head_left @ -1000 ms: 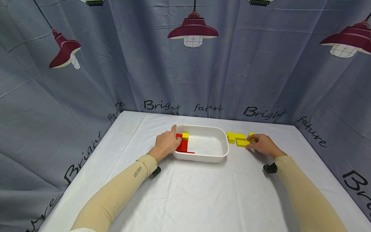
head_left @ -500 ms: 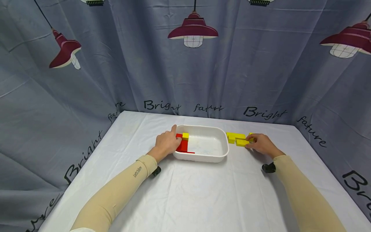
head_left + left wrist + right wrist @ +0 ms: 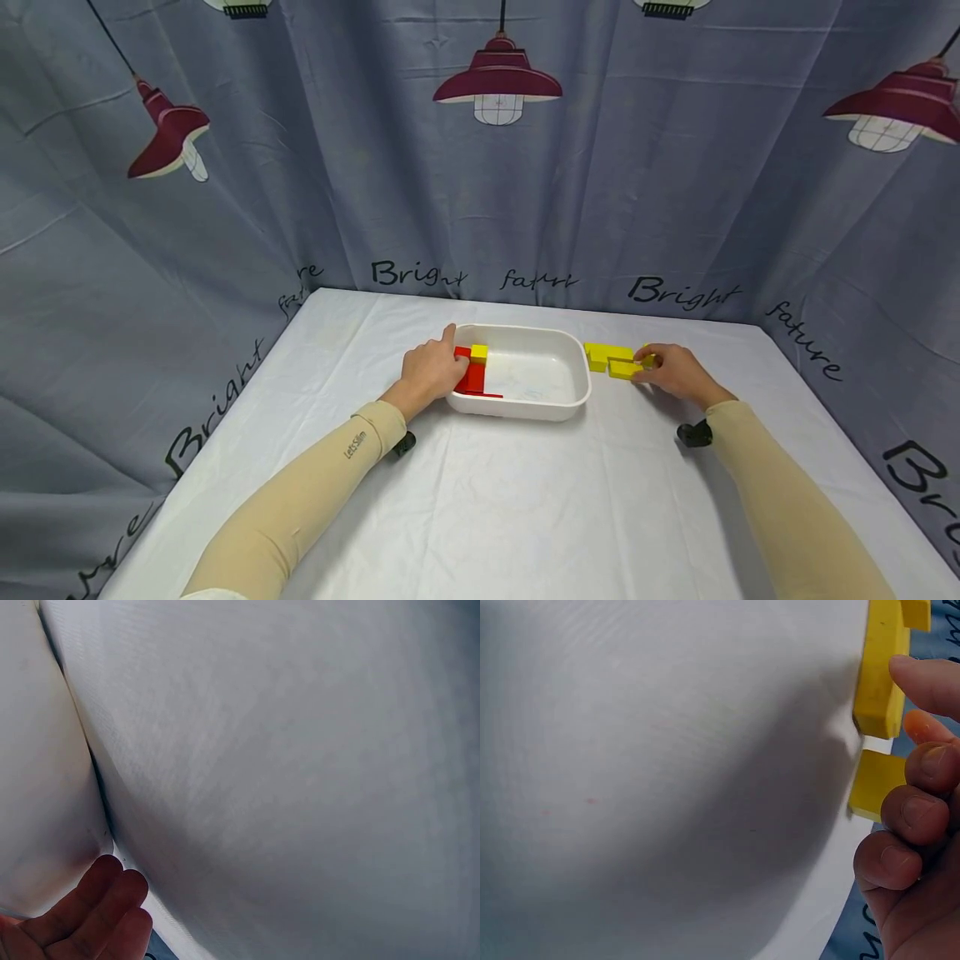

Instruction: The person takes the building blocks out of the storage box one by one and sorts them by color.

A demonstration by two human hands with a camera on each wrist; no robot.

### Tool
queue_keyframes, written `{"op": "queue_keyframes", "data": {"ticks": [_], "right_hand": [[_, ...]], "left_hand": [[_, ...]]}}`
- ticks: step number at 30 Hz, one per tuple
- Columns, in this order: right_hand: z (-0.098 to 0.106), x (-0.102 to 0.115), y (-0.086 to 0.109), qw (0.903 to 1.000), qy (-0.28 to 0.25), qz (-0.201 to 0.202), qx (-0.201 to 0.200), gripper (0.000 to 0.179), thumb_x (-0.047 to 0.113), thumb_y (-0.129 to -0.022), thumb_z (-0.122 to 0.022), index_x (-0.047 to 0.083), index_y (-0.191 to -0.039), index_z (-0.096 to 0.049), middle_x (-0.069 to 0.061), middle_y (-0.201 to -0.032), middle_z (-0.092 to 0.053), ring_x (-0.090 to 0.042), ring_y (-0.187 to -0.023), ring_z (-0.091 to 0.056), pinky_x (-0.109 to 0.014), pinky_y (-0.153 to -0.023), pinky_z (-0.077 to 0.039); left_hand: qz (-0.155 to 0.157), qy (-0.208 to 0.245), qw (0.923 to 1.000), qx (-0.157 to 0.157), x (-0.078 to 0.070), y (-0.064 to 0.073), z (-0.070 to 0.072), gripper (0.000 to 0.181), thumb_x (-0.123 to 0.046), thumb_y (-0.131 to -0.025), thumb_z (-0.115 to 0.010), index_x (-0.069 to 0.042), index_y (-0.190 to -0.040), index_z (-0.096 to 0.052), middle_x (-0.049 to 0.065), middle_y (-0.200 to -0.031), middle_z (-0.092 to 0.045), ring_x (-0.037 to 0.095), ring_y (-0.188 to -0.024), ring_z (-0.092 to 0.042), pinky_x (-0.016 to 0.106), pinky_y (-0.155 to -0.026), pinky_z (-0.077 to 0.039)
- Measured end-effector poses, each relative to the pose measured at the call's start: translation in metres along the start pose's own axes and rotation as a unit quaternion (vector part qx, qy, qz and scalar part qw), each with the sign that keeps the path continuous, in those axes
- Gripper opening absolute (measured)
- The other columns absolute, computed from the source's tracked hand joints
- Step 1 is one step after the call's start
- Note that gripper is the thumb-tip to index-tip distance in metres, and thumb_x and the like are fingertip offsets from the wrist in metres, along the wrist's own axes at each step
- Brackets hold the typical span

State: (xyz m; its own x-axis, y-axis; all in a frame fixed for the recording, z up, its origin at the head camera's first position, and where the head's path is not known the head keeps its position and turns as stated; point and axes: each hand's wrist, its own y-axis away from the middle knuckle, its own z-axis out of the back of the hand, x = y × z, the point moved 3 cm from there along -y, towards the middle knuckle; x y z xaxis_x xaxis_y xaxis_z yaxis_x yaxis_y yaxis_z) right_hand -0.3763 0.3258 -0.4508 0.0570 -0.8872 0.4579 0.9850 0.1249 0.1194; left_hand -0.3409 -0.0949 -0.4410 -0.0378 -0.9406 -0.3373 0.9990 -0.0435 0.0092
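Observation:
In the head view my left hand [image 3: 431, 367] grips the left wall of a white plastic tray [image 3: 517, 410], thumb over the rim. The left wrist view shows several fingers [image 3: 124, 892] against the tray's outer wall. Inside the tray, near that hand, are red blocks [image 3: 474, 381] with a yellow block [image 3: 478, 354] behind. Right of the tray my right hand [image 3: 678, 371] pinches the right end of a flat yellow block [image 3: 622, 369] lying on the table. Beneath its curled fingers, the right wrist view shows another yellow block [image 3: 877, 784].
More yellow blocks [image 3: 607, 352] lie between the tray's right wall and my right hand. A white cloth covers the table [image 3: 525, 500]. Behind it hangs a grey-blue curtain [image 3: 375, 167] printed with lamps and lettering.
My right hand has shifted slightly left, and the flat yellow block has slid a little left with it. The left hand and tray stay put.

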Motion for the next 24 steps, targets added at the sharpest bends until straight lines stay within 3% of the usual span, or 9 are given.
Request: {"op": "queue_keyframes", "data": {"ticks": [12,24], "right_hand": [[0.015,0.027,-0.001,0.9992,-0.012,0.036,-0.015,0.045,0.025,-0.088,-0.075,0.004,-0.126,-0.064,-0.010,-0.083,-0.055,-0.024,-0.075,-0.049,-0.033,-0.063,-0.040],[0.024,0.065,-0.006,0.9973,-0.026,0.068,0.002,0.044,0.030,-0.088,-0.076,0.013,-0.127,-0.067,-0.008,-0.081,-0.056,-0.024,-0.074,-0.049,-0.033,-0.064,-0.038]], "left_hand": [[-0.002,0.000,1.0000,-0.008,0.000,0.000,-0.001,0.066,-0.037,-0.098,-0.046,-0.013,-0.158,-0.029,0.011,-0.103,-0.072,0.027,-0.082,-0.067,0.045,-0.082,-0.056],[-0.007,-0.001,0.9999,-0.014,0.001,-0.001,0.000,0.066,-0.035,-0.096,-0.047,-0.012,-0.156,-0.031,0.015,-0.108,-0.072,0.029,-0.082,-0.067,0.045,-0.078,-0.055]]}}
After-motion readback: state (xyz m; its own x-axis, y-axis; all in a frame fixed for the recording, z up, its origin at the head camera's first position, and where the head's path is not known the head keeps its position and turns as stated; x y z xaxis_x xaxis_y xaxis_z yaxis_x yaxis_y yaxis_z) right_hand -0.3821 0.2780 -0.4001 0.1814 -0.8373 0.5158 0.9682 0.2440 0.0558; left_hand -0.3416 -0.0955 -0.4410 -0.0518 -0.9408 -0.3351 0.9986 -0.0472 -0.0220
